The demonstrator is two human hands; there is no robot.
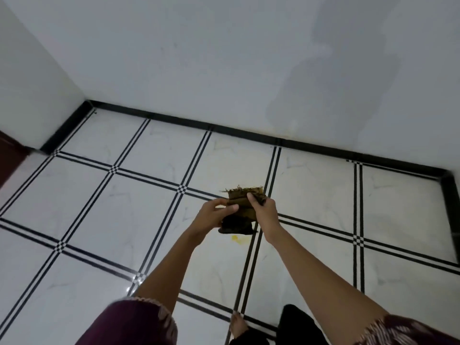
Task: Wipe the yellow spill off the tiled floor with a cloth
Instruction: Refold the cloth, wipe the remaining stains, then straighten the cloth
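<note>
Both my hands hold a folded, frayed cloth, olive-brown above and dark below, in the air over the floor. My left hand grips its left edge with the thumb on top. My right hand pinches its right side. Just below the cloth, a small yellow spill lies on a white tile, next to a black double grout line. The cloth covers the floor directly above the spill.
White tiled floor with black double stripes runs to a black skirting under a pale wall. A corner lies at far left, another at right. My bare foot and dark trouser leg stand at the bottom.
</note>
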